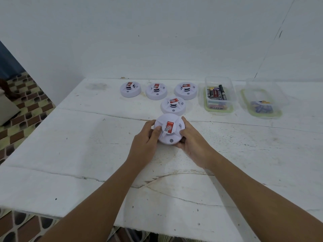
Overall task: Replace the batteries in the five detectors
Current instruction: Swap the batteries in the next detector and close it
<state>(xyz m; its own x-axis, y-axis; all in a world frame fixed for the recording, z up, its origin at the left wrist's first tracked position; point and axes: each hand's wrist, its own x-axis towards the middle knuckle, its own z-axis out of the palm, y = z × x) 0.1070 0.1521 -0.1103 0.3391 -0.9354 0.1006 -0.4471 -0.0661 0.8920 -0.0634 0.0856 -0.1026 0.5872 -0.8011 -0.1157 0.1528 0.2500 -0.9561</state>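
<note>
We are gripping detector (169, 131) between left hand (146, 142) and right hand (193, 143), fingers curling round rim; four detectors (173, 105) lying beyond hands.

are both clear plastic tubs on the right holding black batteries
No: only the nearer clear plastic tub with the green base holds black batteries; the far-right clear tub holds small blue and yellow items.

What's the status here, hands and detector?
Both hands, left and right, grip the nearest detector, still closed. Four more detectors wait behind. Nothing in the way.
</note>
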